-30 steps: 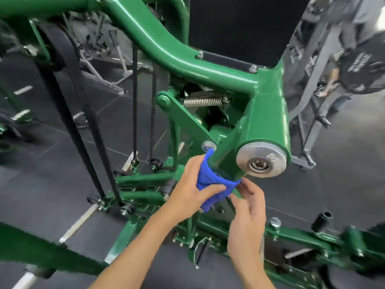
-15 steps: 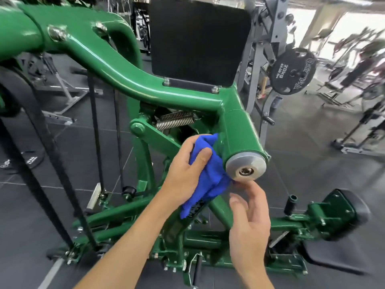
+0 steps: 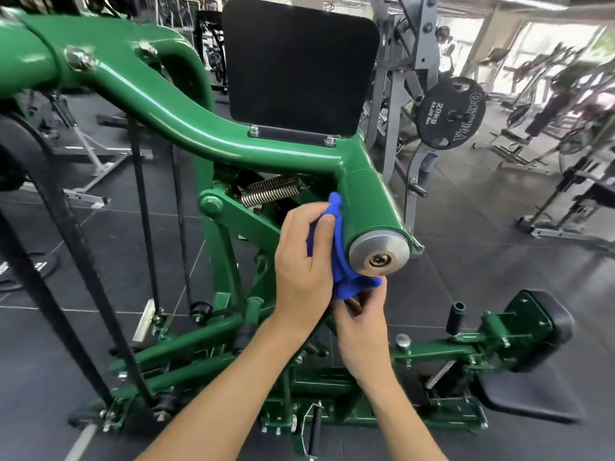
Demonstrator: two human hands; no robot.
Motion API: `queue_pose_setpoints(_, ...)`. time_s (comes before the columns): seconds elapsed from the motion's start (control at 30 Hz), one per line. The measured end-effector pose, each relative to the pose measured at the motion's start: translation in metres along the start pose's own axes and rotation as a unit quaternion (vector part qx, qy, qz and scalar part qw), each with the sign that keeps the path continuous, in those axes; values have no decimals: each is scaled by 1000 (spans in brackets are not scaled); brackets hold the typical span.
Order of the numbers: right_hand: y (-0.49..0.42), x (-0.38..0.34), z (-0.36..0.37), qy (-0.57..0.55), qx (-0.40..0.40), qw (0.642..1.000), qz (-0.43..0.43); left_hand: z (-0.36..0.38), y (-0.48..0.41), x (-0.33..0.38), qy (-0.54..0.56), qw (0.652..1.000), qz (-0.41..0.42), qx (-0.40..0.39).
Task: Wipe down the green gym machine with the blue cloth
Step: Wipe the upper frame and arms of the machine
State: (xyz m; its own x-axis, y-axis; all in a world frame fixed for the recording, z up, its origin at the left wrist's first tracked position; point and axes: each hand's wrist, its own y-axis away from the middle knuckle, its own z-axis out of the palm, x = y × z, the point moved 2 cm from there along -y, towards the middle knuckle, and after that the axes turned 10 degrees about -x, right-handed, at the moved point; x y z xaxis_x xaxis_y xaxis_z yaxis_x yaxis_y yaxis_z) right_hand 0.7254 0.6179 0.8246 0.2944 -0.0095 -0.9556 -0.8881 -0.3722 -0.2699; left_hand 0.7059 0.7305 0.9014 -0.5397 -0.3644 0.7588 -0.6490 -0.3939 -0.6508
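Blue cloth point(image 3: 336, 251) hugs the left side and bottom of the fat tube point(image 3: 369, 201) on the green machine point(image 3: 186, 128), by its silver cap point(image 3: 379, 257). The left hand point(image 3: 301, 271) holds it there. The right hand point(image 3: 362, 314) pinches its low end. I think most of the machine is left to wipe.

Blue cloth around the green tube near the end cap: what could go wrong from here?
1. The blue cloth has its upper tip close to the coil springs; it might snag there.
2. The left hand holds it beside the pivot linkage; fingers could get pinched if the green machine moves.
3. The right hand pinches only its lower end under the silver end cap, so it may slip free.
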Motion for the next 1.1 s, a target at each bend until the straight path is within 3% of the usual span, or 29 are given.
queue_pose_setpoints(0.17,-2,10,-1,13,2,1000,-5,9,-21,15,82,996,-2,-46)
queue_pose_setpoints(0.27,-1,16,-2,31,3,999,-13,9,0,-18,36,995,28,-91)
queue_pose_setpoints(0.53,-6,20,1,-7,-13,1000,-11,-26,64,-97,-31,968,-122,-217)
queue_pose_setpoints(0.63,-5,19,1,-13,-16,1000,-16,-43,84,-114,-84,936,-155,-304)
queue_pose_setpoints(0.8,-6,26,1,13,-15,1000,-15,-70,107,-141,-215,836,-275,-423)
queue_pose_setpoints(0.9,-5,26,3,10,-11,1000,-26,-75,103,-149,-254,799,-279,-468)
queue_pose_setpoints(1.0,-2,25,6,5,-11,1000,-22,-75,100,-151,-249,800,-279,-470)
queue_pose_setpoints(1.1,-2,26,6,12,-7,1000,-20,-75,102,-148,-224,824,-296,-428)
